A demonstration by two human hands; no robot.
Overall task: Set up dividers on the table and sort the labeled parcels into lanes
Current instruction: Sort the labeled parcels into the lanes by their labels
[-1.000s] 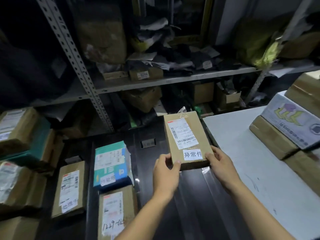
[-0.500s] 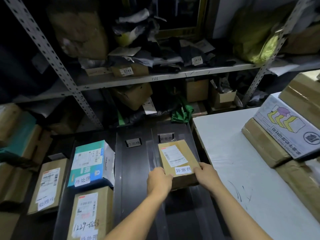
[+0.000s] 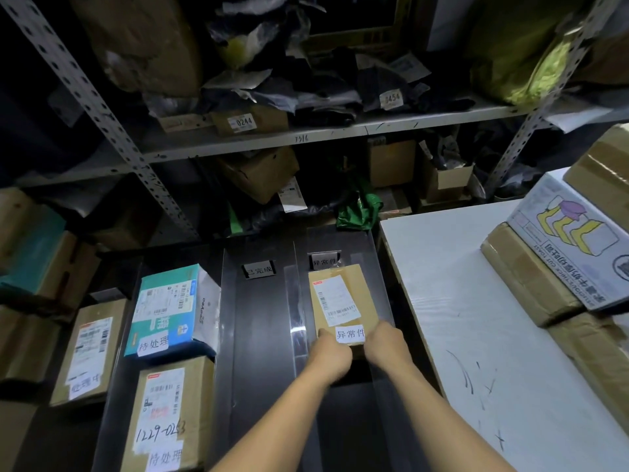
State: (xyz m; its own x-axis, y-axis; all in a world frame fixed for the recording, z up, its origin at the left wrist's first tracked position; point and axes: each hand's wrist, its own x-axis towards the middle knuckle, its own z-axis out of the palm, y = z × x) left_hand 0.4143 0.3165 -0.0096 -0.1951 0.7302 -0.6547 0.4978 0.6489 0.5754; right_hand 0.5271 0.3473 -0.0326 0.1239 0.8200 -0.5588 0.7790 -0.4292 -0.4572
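Note:
A flat brown parcel [image 3: 342, 298] with a shipping label and a white tag lies in the rightmost lane of the dark table [image 3: 258, 352], just below that lane's paper label [image 3: 324, 261]. My left hand [image 3: 332, 354] grips its near left corner. My right hand [image 3: 386, 342] grips its near right corner. Clear upright dividers [image 3: 296, 321] part the lanes. The middle lane carries its own label [image 3: 259, 270] and holds no parcel. In the lane to the left sit a teal and white box [image 3: 170, 311] and a brown parcel [image 3: 163, 413] with handwritten numbers.
Another brown parcel [image 3: 90, 352] lies at the far left, beside stacked boxes [image 3: 30, 253]. A white tabletop [image 3: 476, 318] at the right carries large cartons [image 3: 571, 253]. Metal shelving [image 3: 272, 137] crammed with packages stands behind the table.
Both hands carried the brown parcel down and away from me, from held up in the air into the rightmost lane, where it now lies flat below the lane label.

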